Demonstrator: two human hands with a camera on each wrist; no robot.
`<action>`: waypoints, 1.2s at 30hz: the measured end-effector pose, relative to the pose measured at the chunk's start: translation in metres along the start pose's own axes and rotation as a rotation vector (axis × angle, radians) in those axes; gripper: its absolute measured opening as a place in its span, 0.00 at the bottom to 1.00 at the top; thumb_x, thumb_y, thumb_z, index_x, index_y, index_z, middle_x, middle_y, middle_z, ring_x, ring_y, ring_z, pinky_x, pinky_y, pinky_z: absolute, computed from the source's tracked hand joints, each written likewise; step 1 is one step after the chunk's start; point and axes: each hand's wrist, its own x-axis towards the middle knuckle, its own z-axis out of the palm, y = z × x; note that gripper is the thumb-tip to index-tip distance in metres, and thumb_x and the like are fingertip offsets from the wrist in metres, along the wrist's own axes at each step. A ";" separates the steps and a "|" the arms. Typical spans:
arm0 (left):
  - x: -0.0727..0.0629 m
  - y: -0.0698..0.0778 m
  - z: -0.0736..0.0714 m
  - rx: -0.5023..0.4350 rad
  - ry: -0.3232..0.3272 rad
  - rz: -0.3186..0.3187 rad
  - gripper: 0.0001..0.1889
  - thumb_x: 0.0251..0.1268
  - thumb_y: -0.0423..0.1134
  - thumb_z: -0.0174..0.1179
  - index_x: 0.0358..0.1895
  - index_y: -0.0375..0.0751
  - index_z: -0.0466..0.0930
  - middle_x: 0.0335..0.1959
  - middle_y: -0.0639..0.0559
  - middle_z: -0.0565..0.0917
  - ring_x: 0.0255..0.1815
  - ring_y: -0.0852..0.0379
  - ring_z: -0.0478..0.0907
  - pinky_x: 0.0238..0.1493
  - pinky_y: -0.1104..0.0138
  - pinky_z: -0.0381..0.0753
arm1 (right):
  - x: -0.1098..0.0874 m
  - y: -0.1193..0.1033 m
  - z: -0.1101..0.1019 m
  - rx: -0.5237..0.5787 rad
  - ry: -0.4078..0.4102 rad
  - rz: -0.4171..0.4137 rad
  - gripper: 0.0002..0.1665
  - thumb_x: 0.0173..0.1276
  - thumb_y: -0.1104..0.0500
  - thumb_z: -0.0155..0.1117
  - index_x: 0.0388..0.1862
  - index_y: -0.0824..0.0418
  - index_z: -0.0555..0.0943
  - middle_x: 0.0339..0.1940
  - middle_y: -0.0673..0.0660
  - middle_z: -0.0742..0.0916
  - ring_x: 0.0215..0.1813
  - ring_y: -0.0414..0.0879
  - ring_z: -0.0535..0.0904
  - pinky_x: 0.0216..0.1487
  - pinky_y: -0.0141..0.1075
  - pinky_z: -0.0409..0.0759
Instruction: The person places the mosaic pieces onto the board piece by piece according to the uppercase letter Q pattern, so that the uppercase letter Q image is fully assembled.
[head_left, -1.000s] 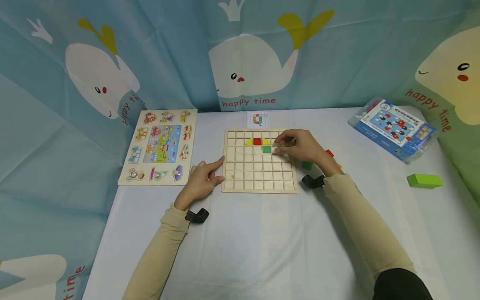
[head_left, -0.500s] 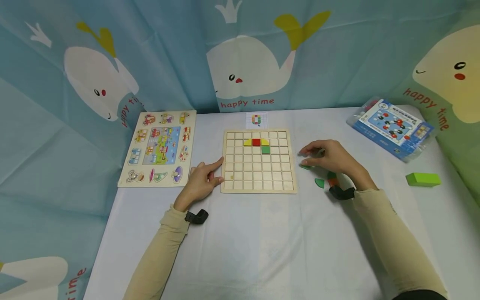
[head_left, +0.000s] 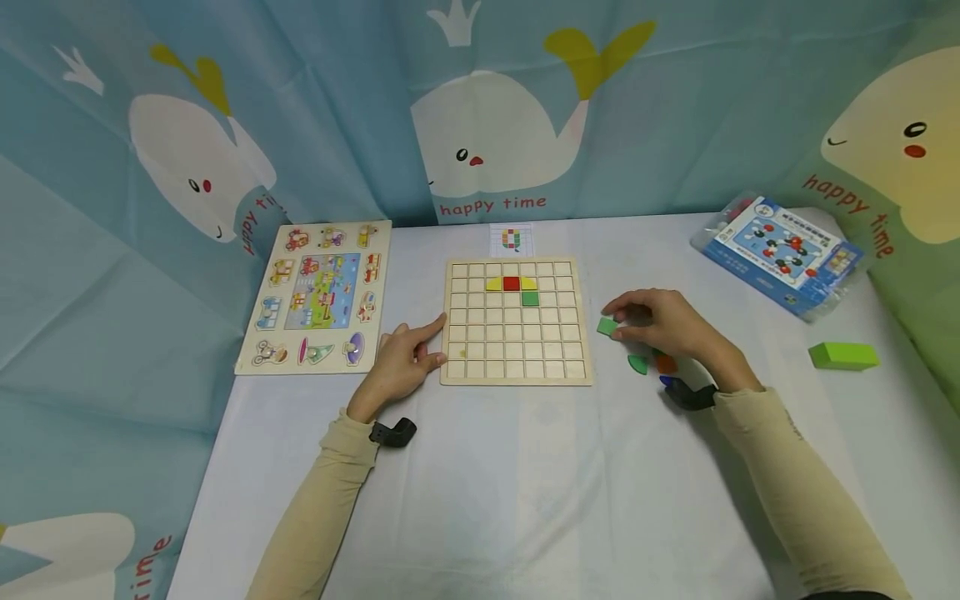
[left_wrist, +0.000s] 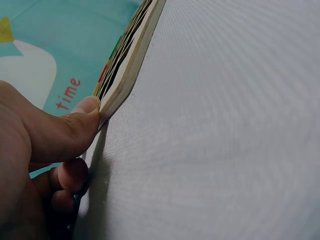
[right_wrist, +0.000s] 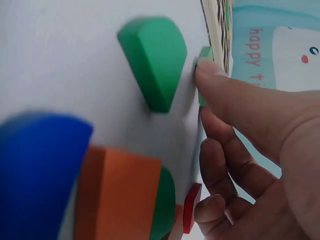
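Note:
My left hand [head_left: 402, 360] touches the left edge of a wooden grid board [head_left: 517, 369] with straight index finger and thumb. The left wrist view shows that thumb [left_wrist: 67, 132] against the board's edge. In the board's upper rows sit a red square tile [head_left: 512, 284], two yellow curved pieces [head_left: 493, 285] either side of it, and a green square tile [head_left: 530, 298]. Right of the board, my right hand [head_left: 667, 323] pinches another green square tile [head_left: 607, 326] between thumb and fingers; whether it still touches the table I cannot tell.
Near my right hand lie a green quarter-round piece [right_wrist: 155, 60], an orange block [right_wrist: 127, 195], a blue curved piece [right_wrist: 40, 165] and a red piece [right_wrist: 191, 207]. A pattern card [head_left: 512, 240] stands behind the board; a picture puzzle [head_left: 251, 350] left, a boxed set [head_left: 780, 250] and green block [head_left: 843, 356] right.
My right hand has left the board's upper right area for the loose pieces and now pinches a green square tile there. The left hand stays at the board's edge.

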 end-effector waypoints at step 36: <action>0.000 0.000 0.000 -0.013 0.006 0.015 0.34 0.70 0.41 0.71 0.78 0.47 0.72 0.24 0.54 0.76 0.30 0.56 0.63 0.44 0.60 0.56 | 0.004 0.000 0.007 -0.051 -0.032 -0.101 0.13 0.71 0.65 0.74 0.52 0.66 0.86 0.42 0.56 0.88 0.44 0.47 0.81 0.46 0.33 0.80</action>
